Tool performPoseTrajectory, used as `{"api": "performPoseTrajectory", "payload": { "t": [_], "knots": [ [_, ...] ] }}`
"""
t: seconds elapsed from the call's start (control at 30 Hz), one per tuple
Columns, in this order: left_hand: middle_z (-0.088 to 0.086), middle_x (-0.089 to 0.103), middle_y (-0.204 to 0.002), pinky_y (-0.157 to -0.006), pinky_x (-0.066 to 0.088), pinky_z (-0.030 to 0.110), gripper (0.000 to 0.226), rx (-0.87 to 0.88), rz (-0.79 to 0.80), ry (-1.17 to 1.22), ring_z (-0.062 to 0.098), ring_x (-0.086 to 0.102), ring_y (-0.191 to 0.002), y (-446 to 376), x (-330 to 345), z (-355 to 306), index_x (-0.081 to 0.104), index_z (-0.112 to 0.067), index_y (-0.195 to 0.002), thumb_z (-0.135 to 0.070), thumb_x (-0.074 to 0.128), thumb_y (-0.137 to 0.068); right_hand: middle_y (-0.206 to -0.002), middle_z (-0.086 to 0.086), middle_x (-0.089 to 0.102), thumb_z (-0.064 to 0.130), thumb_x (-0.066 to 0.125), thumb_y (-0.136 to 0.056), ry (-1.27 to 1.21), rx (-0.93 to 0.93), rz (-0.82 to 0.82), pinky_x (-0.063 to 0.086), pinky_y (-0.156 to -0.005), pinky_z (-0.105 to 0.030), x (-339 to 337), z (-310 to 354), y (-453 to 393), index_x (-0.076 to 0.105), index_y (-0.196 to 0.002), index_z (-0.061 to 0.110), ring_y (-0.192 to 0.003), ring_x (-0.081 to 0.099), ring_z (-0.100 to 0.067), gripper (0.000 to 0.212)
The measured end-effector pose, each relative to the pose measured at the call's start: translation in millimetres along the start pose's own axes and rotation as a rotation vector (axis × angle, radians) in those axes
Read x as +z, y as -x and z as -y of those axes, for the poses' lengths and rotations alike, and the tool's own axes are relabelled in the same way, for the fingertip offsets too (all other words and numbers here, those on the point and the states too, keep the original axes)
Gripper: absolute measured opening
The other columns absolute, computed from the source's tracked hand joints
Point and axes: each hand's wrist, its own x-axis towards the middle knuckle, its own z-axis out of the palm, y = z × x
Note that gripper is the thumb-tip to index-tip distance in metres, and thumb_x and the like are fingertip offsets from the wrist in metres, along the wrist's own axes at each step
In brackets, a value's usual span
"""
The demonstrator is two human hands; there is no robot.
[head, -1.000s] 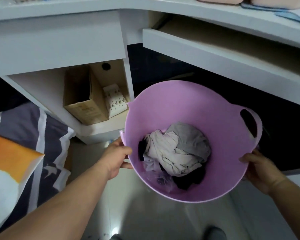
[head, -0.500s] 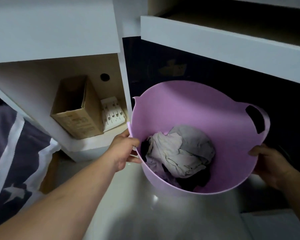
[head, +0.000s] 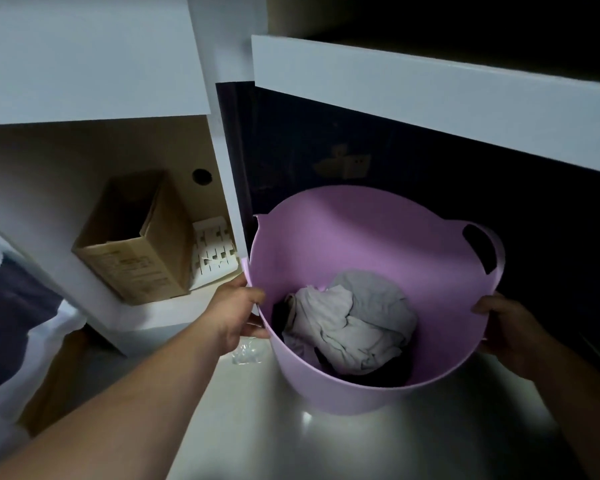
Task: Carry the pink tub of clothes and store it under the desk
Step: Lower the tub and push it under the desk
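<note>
Here the pink tub [head: 361, 244] sits at the dark opening under the table [head: 430, 84], its far rim beneath the table's front edge, and crumpled grey and white clothes [head: 350, 320] lie in its bottom. The left hand [head: 234, 311] grips the tub's left rim, fingers curled round it. The right hand [head: 506, 327] holds the right wall, fingers curled behind it. Left, an open shelf [head: 160, 313] holds a cardboard box [head: 132, 261].

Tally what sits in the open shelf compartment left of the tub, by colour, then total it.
Brown: 1, the cardboard box
White: 1, the slotted plastic piece leaning beside it
Total: 2
</note>
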Motion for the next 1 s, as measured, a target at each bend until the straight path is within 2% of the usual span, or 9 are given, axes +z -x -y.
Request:
{"api": "performPoseTrajectory", "payload": {
  "t": [0.13, 0.3, 0.43, 0.53, 0.7, 0.77, 0.87, 1.0],
  "knots": [
    [0.02, 0.08, -0.09, -0.064, 0.065, 0.055, 0.045, 0.003, -0.029, 0.005, 0.042, 0.073, -0.071, -11, -2, 5, 0.071, -0.018, -0.113, 0.004, 0.055, -0.077, -0.123, -0.026, 0.063, 0.003, 0.049, -0.084, 0.009, 0.002, 0.032, 0.056, -0.073, -0.048, 4, -7, -16, 0.058, -0.132, 0.012, -0.098, 0.062, -0.043, 0.049],
    [0.018, 0.081, -0.087, -0.06, 0.064, 0.05, 0.049, 0.009, -0.022, 0.023, 0.04, 0.076, -0.068, -19, -3, 11, 0.072, -0.018, -0.111, -0.001, 0.057, -0.067, -0.129, -0.022, 0.066, 0.006, 0.053, -0.083, 0.005, -0.003, 0.021, 0.055, -0.086, -0.057, 2, -14, -31, 0.061, -0.13, 0.019, -0.114, 0.061, -0.05, 0.05],
    [0.017, 0.081, -0.087, -0.059, 0.063, 0.046, 0.049, 0.011, -0.029, 0.035, 0.038, 0.078, -0.068, -24, -6, 16, 0.071, -0.019, -0.113, -0.001, 0.058, -0.069, -0.124, -0.017, 0.069, 0.008, 0.055, -0.082, -0.003, -0.018, 0.021, 0.057, -0.083, -0.053, 0, -19, -37, 0.063, -0.127, 0.024, -0.109, 0.065, -0.045, 0.048],
    [0.013, 0.082, -0.089, -0.06, 0.063, 0.046, 0.05, 0.008, -0.021, 0.034, 0.038, 0.079, -0.071, -25, -5, 18, 0.07, -0.023, -0.114, -0.004, 0.059, -0.069, -0.118, -0.014, 0.072, 0.008, 0.055, -0.083, -0.017, -0.015, 0.019, 0.058, -0.073, -0.047, -1, -21, -40, 0.065, -0.122, 0.024, -0.102, 0.067, -0.04, 0.044],
    [0.007, 0.083, -0.095, -0.06, 0.063, 0.039, 0.04, 0.007, -0.015, 0.045, 0.03, 0.08, -0.076, -22, -7, 24, 0.072, -0.029, -0.114, -0.009, 0.057, -0.082, -0.097, -0.008, 0.078, 0.009, 0.057, -0.086, -0.063, 0.0, 0.033, 0.059, -0.062, -0.04, -3, -23, -39, 0.068, -0.115, 0.022, -0.088, 0.07, -0.034, 0.034],
    [0.006, 0.083, -0.1, -0.062, 0.063, 0.039, 0.039, -0.003, -0.01, 0.045, 0.031, 0.08, -0.082, -18, -7, 27, 0.073, -0.03, -0.116, -0.011, 0.056, -0.087, -0.093, -0.007, 0.079, 0.01, 0.058, -0.086, -0.069, 0.009, 0.049, 0.06, -0.064, -0.042, -5, -26, -39, 0.068, -0.115, 0.021, -0.088, 0.071, -0.035, 0.034],
    [0.007, 0.081, -0.11, -0.07, 0.065, 0.046, 0.043, -0.037, 0.01, 0.05, 0.04, 0.075, -0.1, -12, -3, 32, 0.07, -0.035, -0.125, -0.016, 0.056, -0.09, -0.099, -0.01, 0.079, 0.011, 0.059, -0.085, -0.099, 0.014, 0.079, 0.061, -0.071, -0.049, -7, -31, -40, 0.069, -0.119, 0.023, -0.094, 0.071, -0.038, 0.037],
    [0.005, 0.083, -0.104, -0.071, 0.065, 0.049, 0.051, -0.058, 0.028, 0.096, 0.042, 0.075, -0.101, -8, 3, 37, 0.065, -0.039, -0.13, -0.008, 0.055, -0.091, -0.1, -0.009, 0.08, 0.011, 0.06, -0.083, -0.131, 0.004, 0.095, 0.062, -0.07, -0.049, -9, -34, -40, 0.071, -0.116, 0.025, -0.087, 0.073, -0.034, 0.038]
  ]
}}
